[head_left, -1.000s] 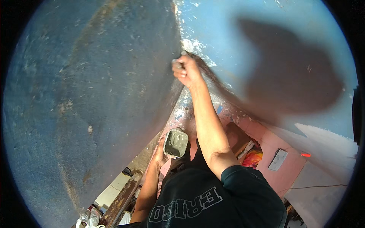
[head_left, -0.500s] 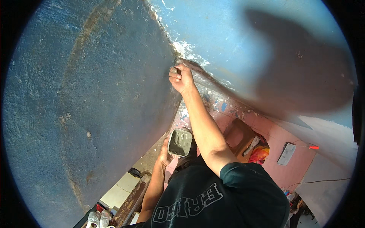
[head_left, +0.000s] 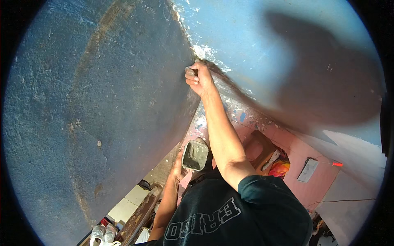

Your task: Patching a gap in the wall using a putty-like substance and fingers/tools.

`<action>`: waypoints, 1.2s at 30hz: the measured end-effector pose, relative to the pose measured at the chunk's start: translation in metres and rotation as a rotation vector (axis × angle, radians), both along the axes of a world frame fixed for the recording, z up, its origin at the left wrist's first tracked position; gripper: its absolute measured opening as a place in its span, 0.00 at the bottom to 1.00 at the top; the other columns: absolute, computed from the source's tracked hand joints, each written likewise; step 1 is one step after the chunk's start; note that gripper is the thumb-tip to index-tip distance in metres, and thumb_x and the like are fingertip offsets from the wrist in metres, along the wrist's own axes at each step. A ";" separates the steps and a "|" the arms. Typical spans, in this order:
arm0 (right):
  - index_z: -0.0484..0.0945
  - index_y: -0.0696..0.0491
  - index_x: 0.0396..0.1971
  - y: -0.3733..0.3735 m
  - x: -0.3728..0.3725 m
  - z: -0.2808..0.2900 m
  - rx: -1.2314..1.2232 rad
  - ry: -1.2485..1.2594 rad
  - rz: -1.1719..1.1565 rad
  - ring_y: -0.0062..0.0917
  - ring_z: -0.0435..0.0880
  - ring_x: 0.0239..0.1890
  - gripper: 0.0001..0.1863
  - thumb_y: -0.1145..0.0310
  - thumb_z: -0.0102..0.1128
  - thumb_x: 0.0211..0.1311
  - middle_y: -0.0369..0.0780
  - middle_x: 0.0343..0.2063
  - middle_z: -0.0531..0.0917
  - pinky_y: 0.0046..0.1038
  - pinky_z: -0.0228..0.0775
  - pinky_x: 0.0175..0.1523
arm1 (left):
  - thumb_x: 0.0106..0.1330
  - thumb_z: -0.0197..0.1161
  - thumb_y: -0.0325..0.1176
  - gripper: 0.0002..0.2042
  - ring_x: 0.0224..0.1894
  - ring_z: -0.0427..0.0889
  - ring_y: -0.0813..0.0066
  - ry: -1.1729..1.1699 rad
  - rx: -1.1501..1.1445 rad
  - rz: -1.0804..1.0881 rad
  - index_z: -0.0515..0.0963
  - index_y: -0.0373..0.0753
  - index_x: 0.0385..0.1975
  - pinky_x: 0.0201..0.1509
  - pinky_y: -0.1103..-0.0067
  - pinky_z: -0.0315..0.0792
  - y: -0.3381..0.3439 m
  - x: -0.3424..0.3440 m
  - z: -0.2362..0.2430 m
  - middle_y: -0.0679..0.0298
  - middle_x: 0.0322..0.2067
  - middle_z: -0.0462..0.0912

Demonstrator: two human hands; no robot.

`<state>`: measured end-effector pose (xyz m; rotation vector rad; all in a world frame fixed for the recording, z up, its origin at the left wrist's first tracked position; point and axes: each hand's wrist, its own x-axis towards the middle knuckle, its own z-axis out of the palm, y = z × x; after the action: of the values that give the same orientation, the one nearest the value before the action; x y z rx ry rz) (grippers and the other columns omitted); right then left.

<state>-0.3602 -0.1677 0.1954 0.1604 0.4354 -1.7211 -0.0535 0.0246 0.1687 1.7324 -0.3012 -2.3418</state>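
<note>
We see bright light washing the right wall [head_left: 242, 37], where a large, soft-edged shadow [head_left: 324, 86] spreads. The left wall [head_left: 123, 110] sits dimmer. We find the right hand [head_left: 200, 79] well lit and fairly sharp, while fisheye distortion bends straight lines and corners go black.

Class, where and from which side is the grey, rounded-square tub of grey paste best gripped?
Probably by the left outer wall of the grey, rounded-square tub, coming from the left, where the left hand holds it. The tub's open mouth faces the camera and grey paste lies inside, so gripping inside looks messy; the bare right forearm passes to its right.
</note>
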 end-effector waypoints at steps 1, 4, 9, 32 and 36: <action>0.67 0.48 0.25 -0.003 -0.009 0.004 0.027 0.129 0.127 0.11 0.57 0.11 0.05 0.74 0.50 0.59 0.32 0.16 0.64 0.17 0.47 0.14 | 0.73 0.52 0.59 0.28 0.49 0.85 0.66 0.003 0.002 -0.008 0.75 0.43 0.61 0.51 0.66 0.82 0.000 -0.002 0.000 0.61 0.52 0.84; 0.62 0.50 0.20 -0.002 -0.024 0.015 0.100 0.324 0.263 0.12 0.57 0.11 0.10 0.74 0.50 0.58 0.32 0.14 0.64 0.19 0.45 0.15 | 0.74 0.51 0.60 0.28 0.49 0.84 0.67 -0.002 0.066 -0.023 0.75 0.43 0.61 0.51 0.68 0.82 -0.002 -0.006 -0.002 0.63 0.52 0.84; 0.39 0.55 0.76 0.004 0.006 0.010 0.428 1.162 0.503 0.20 0.68 0.12 0.44 0.72 0.47 0.61 0.41 0.18 0.77 0.23 0.56 0.14 | 0.72 0.52 0.62 0.30 0.51 0.83 0.68 0.062 -0.021 -0.176 0.75 0.45 0.62 0.51 0.69 0.81 -0.002 -0.006 -0.008 0.64 0.54 0.83; 0.64 0.50 0.19 -0.006 0.005 0.014 -0.650 -0.975 -0.316 0.13 0.63 0.11 0.11 0.74 0.41 0.62 0.31 0.16 0.67 0.17 0.56 0.16 | 0.69 0.52 0.67 0.35 0.56 0.82 0.63 -0.025 -0.016 -0.141 0.73 0.45 0.64 0.59 0.64 0.78 0.019 0.003 0.004 0.59 0.58 0.81; 0.73 0.59 0.31 0.029 0.027 0.000 -0.613 -0.691 -0.142 0.14 0.64 0.12 0.11 0.71 0.42 0.68 0.31 0.19 0.66 0.17 0.56 0.18 | 0.70 0.51 0.66 0.33 0.52 0.84 0.65 0.007 -0.004 -0.098 0.75 0.45 0.62 0.50 0.67 0.81 0.019 0.012 0.010 0.60 0.54 0.83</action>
<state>-0.3331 -0.1390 0.1954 0.3258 -0.6188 -1.7351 -0.0420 0.0438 0.1783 1.7452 -0.3984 -2.4119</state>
